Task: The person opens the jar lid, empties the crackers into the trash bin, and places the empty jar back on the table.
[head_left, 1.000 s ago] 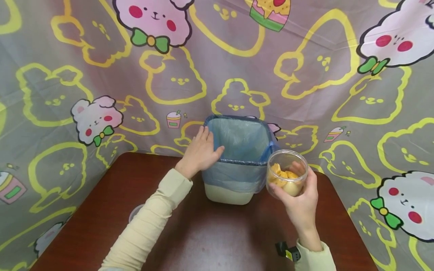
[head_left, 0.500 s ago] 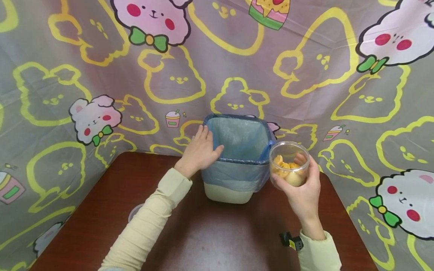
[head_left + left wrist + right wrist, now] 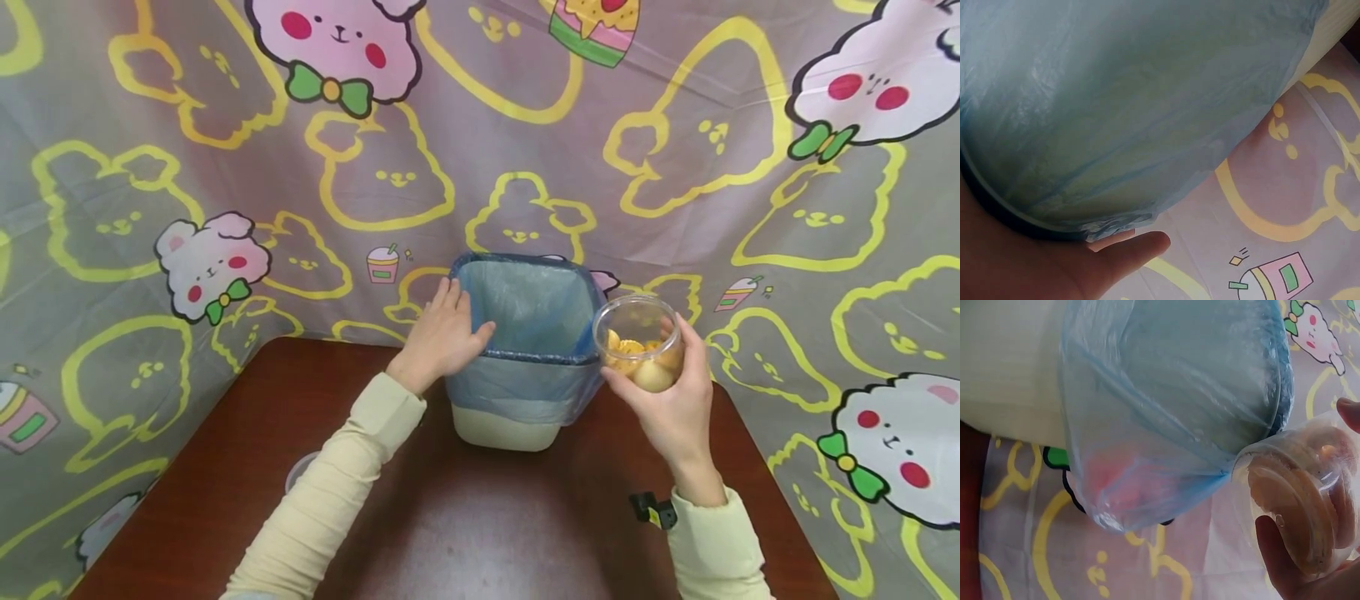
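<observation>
A cream trash bin [image 3: 504,429] stands on the table, lined with a blue plastic bag [image 3: 517,387] folded over its rim. My left hand [image 3: 442,333] rests at the bin's left rim, its fingers straight; in the left wrist view the hand [image 3: 1085,262] lies against the bagged edge. With my right hand [image 3: 675,408] I grip a clear round plastic jar [image 3: 637,321], thumb and fingers around its sides. Orange peel-like pieces [image 3: 630,348] and a pale rounded piece [image 3: 652,375] lie inside. The open-topped jar is just right of the bin's rim.
The dark red-brown table [image 3: 465,533] holds the bin. Behind it hangs a printed cloth [image 3: 420,167]. A clear round rim [image 3: 298,471] is partly hidden by my left forearm. A small black device [image 3: 654,510] sits at my right wrist.
My right hand has raised the jar a little, up and away from me, beside the bin's right rim. The left hand stays in place at the left rim.
</observation>
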Motion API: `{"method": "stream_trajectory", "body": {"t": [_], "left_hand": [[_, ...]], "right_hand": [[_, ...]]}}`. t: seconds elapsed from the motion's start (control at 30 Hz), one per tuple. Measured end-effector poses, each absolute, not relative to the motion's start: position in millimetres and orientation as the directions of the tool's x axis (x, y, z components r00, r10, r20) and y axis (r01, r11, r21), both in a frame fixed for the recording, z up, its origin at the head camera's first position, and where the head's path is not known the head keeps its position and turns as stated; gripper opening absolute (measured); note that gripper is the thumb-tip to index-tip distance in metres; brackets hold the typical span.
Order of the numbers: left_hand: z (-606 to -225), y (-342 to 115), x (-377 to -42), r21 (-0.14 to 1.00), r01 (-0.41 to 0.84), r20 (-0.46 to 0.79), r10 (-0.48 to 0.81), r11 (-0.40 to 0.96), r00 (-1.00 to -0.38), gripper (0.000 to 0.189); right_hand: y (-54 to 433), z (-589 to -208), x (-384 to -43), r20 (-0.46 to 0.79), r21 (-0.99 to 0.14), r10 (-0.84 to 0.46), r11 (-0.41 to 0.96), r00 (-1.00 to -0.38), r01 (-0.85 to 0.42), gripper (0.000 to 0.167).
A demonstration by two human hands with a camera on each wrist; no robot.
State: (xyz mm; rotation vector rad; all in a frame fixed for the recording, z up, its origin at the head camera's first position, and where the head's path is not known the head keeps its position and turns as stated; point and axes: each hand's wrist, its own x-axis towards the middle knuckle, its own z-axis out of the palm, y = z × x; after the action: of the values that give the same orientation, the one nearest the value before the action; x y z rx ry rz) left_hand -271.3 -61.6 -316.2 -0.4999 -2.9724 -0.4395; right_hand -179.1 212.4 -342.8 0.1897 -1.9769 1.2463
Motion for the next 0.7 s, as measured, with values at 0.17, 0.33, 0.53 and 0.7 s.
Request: {"method": "stream_trajectory", "body": {"t": [0.17,0.33,0.53,0.7], "left_hand": [[-316,-62,-272,0.268,0.331,0.156,0.299,0.905,-0.942,0.077],[-317,-62,-271,0.278,0.327,0.157,0.294,0.903,-0.943,0.077],[-318,-62,-271,0.282,0.329,0.150,0.297,0.901,-0.943,0.077],[-317,-61,-270,0.278,0.333,0.151,0.301,0.901,-0.941,0.077]], "right_hand": [[215,-335,-187,0.736,-0.602,0.193,0.625,-0.648,-0.497,0.101],[218,-328,-196,0.766,-0.506,0.108,0.710,-0.633,-0.490,0.101],[221,-321,-201,0.786,-0.410,0.016,0.763,-0.618,-0.501,0.099],[224,-317,-203,0.777,-0.376,-0.016,0.790,-0.629,-0.484,0.097]]}}
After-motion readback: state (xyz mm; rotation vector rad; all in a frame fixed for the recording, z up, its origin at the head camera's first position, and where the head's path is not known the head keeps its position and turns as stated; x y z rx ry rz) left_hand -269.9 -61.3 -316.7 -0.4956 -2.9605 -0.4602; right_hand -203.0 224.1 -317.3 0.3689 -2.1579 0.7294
